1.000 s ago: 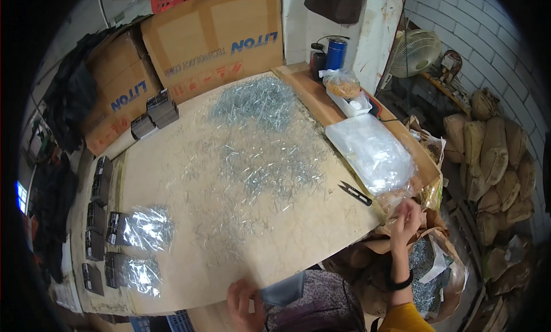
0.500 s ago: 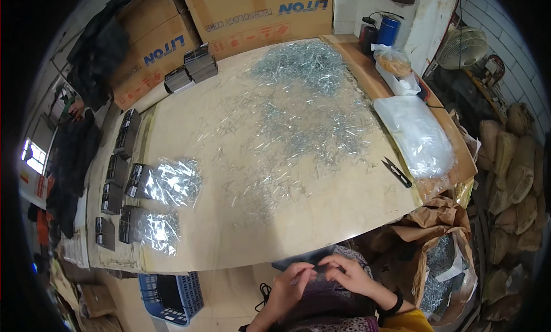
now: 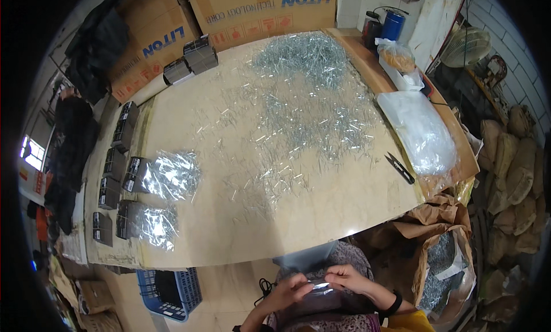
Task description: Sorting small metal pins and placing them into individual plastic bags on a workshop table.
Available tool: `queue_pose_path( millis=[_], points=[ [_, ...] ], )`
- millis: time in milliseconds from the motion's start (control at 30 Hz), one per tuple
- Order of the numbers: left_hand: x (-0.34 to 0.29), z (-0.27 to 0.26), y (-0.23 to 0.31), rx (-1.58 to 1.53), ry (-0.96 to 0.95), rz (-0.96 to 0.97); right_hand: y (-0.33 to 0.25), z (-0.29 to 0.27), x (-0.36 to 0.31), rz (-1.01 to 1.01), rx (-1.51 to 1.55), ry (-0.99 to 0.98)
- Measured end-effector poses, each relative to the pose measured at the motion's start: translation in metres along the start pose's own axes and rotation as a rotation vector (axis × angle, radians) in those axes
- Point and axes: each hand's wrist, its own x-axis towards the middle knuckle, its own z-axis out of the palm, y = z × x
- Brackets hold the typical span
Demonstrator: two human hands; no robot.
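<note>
Over my lap, below the table's near edge, both hands pinch a small, shiny piece of clear plastic, which looks like a bag [image 3: 319, 286]. My left hand [image 3: 290, 291] grips its left end with closed fingers. At the right end, my right hand [image 3: 349, 279] pinches it with thumb and fingers. Whether anything lies inside the bag is too small to tell. Just beyond my hands, a grey-blue bin [image 3: 304, 258] is partly under the table edge. Many thin metal pins or wires [image 3: 304, 56] are heaped at the table's far side and scattered toward the middle.
Stacks of dark cards [image 3: 124, 125] line the table's left side, beside clear plastic bags [image 3: 172, 174]. Black thread snips [image 3: 400, 168] lie at right, near a stack of clear bags [image 3: 419, 134]. A blue basket [image 3: 192, 300] stands below; a paper sack [image 3: 422, 274] holds more metal pieces.
Both hands have come down slightly toward my lap. The clear plastic between them now shows as a bright, stretched strip, where before it was hard to see.
</note>
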Motion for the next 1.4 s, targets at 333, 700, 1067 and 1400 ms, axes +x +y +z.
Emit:
queue_pose_path(
  millis=[333, 700, 1067, 1400],
  points=[
    [0.030, -0.005, -0.077, 0.658, 0.377, 0.394, 0.042, -0.009, 0.020, -0.444, -1.033, 0.334],
    [0.020, 0.010, -0.075, 0.540, 0.447, 0.579, -0.109, 0.031, 0.068, -0.941, -1.166, 0.582],
    [0.023, 0.021, -0.060, 0.548, 0.519, 0.682, -0.149, 0.039, 0.151, -0.907, -1.410, 0.453],
    [0.022, 0.020, -0.053, 0.646, 0.512, 0.789, -0.150, -0.007, 0.098, -0.914, -0.987, 0.214]
  ],
)
